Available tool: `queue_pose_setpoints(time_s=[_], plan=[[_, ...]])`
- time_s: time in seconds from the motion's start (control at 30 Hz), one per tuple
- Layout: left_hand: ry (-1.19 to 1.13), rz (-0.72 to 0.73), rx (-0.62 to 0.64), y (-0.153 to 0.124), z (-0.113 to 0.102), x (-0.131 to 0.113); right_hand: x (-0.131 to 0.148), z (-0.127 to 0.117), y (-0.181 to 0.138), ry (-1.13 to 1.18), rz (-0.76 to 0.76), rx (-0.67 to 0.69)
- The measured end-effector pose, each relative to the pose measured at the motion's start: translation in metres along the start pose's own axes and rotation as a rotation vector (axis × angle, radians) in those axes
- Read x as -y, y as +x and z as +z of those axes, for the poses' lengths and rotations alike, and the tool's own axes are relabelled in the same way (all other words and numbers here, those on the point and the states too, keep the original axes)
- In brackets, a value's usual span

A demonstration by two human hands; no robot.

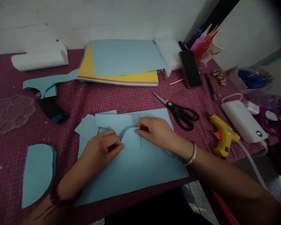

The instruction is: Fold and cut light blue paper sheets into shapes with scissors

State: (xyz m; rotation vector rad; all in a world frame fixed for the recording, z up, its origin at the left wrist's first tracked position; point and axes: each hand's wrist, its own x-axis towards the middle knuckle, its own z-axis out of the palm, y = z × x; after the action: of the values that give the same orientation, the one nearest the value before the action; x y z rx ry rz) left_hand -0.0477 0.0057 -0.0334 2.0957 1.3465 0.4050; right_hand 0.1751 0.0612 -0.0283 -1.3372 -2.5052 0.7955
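Left hand (pixel 100 150) and right hand (pixel 155 132) each pinch the blue paper piece (pixel 132 140) by an edge — scissors (pixel 181 114) near on the right, tablecloth (pixel 67 106) bare on the left.

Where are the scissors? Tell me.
Head view: the scissors lie on the red checked cloth right of the right hand, between the blue sheet and the yellow glue gun.

Light-blue paper sheet (pixel 135 165); red-checked tablecloth (pixel 89 97); yellow glue gun (pixel 222 134).

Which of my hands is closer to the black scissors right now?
Right. The right hand rests on the blue paper just left of the scissors; the left hand sits farther left on the same paper, beyond the right hand.
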Motion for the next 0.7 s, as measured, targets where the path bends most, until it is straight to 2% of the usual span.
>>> queue_pose_setpoints(time_s=[0.2, 0.3, 0.4, 0.53, 0.7], plan=[[0.012, 0.026, 0.012, -0.001, 0.000, 0.002, 0.001, 0.005, -0.003, -0.021, 0.011, -0.040], [0.017, 0.017, 0.004, 0.000, 0.000, 0.002, 0.000, 0.004, -0.005, -0.019, -0.034, -0.025], [0.021, 0.010, 0.006, 0.000, 0.000, 0.001, -0.003, -0.001, -0.007, 0.063, -0.093, 0.012], [0.018, 0.027, 0.003, -0.001, 0.001, 0.002, -0.009, -0.010, -0.008, 0.197, -0.072, 0.015], [0.013, 0.017, 0.012, -0.001, 0.001, 0.003, -0.012, -0.011, -0.009, 0.238, -0.118, 0.024]])
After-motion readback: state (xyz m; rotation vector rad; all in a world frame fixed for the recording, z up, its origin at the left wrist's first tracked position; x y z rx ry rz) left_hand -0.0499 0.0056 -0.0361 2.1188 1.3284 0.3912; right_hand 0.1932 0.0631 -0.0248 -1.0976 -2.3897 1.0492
